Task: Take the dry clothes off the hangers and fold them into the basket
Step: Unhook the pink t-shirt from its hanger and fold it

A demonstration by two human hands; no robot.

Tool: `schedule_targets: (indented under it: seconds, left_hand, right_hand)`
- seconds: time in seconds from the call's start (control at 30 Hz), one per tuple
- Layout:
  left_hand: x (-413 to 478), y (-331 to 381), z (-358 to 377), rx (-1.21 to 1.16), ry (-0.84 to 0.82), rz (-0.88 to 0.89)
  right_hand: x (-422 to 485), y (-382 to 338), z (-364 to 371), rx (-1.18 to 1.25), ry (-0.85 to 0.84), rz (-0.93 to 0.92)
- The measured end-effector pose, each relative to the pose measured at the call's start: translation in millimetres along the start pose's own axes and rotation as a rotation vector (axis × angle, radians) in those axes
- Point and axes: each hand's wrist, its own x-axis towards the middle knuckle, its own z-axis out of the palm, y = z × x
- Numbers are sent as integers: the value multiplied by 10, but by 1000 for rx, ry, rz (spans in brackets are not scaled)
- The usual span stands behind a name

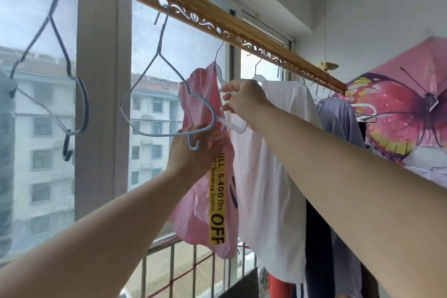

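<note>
Both forearms reach up and forward from the bottom edge. Left hand (193, 150) is low, fingers curled round a bunch of the pink garment (198, 213), gripping the cloth about mid-height. Right hand (245, 104) is higher and just right of it, thumb and fingers pinching the white hanger (231, 126), narrow grip on its arm. That hanger is tilted steeply, with its thin hook up at the wooden rail (193, 14). The pink garment is on the hanger by its top corner only and the rest hangs down slack. A yellow strip (217, 201) with black print runs down its front. An empty blue hanger (157, 134) hangs from the rail to the left, and its lower bar and small hook cross in front of the left hand. Just right of the pink one hangs a white garment (266, 189) on its own hanger, touching it. Further right are a grey-purple garment (343, 118) and a dark garment (316, 237), with something red (278, 288) at the bottom, too cut off to tell what. Far left is a dark empty hanger (83, 104). At the right edge is a pink butterfly-print panel (406, 109). Below the clothes is a metal railing (193, 271). Behind everything is the window (183, 51), with apartment blocks (43, 128) outside.
</note>
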Motion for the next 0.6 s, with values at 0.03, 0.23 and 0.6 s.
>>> schedule_targets:
  seconds: [0.03, 0.23, 0.6]
  left_hand:
    - [4, -43, 18, -89, -19, -69]
    - [33, -109, -15, -143, -106, -150]
    - [20, -170, 34, -19, -274, -220]
  right_hand:
    - [1, -5, -9, 53, 53, 27]
    - [-110, -25, -23, 528, 357, -9]
    - [-65, 17, 53, 516, 546, -198]
